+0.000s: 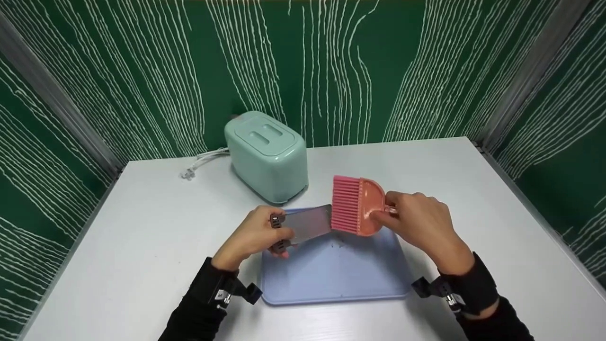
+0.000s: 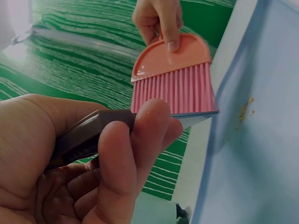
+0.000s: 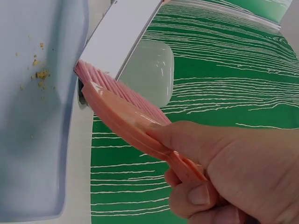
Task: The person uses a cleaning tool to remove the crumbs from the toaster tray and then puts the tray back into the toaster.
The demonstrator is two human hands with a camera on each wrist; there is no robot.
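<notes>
1. Over the far side of the tray (image 1: 331,282), the scraper (image 1: 307,225) and the brush (image 1: 357,206) meet: the bristles touch the scraper's right end.
2. The left hand (image 1: 258,232) pinches the scraper at its dark left end, thumb on one face and fingers on the other.
3. The right hand (image 1: 421,218) grips the brush from the right; fingers curl round the handle, thumb pressing on the orange body.
4. Done, as far as shows: both tools are raised and in contact. Brushing off the scraper seems to be the step in hand.
5. Remaining, as I judge it: crumbs (image 3: 42,74) lie loosely scattered on the tray's far part, so clearing them looks unfinished.
6. Beyond the tray, to the far left, stands the toaster (image 1: 267,156), its plug (image 1: 188,174) lying on the table (image 1: 473,199) to the left; neither seems in use.
7. Writing: no brand or label can be read; pale marks on the wrist straps (image 1: 480,282) are too small to tell.
</notes>
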